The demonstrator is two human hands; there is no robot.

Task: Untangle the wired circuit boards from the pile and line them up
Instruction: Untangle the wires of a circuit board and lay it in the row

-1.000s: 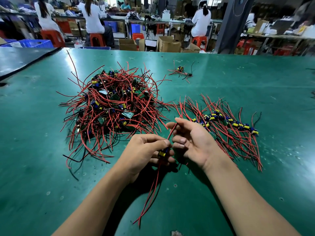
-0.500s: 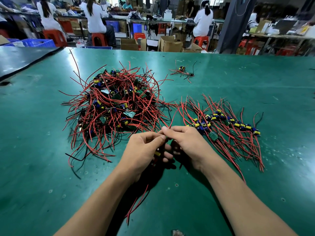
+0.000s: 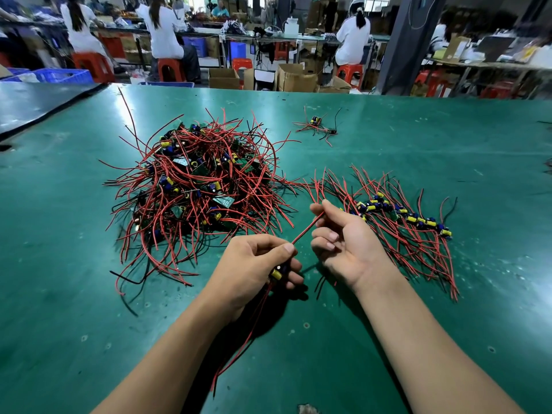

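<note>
A tangled pile [image 3: 197, 189] of small circuit boards with red and black wires lies on the green table [image 3: 388, 138], left of centre. A row of lined-up boards [image 3: 403, 216] lies to the right, wires fanned out towards me and away. My left hand [image 3: 254, 264] grips one wired board [image 3: 276, 273] with a yellow capacitor; its red wires hang down towards me. My right hand [image 3: 343, 237] pinches the far end of that board's upper red wire [image 3: 307, 228], stretched straight between both hands.
A lone wired board [image 3: 316, 127] lies farther back on the table. A darker table [image 3: 35, 100] adjoins at the far left. Beyond the far edge are cardboard boxes [image 3: 295, 76], red stools and seated people at benches.
My hands were together half a second ago. The right hand has slid up and right along the red wire, pulling it straight. The left hand still holds the board.
</note>
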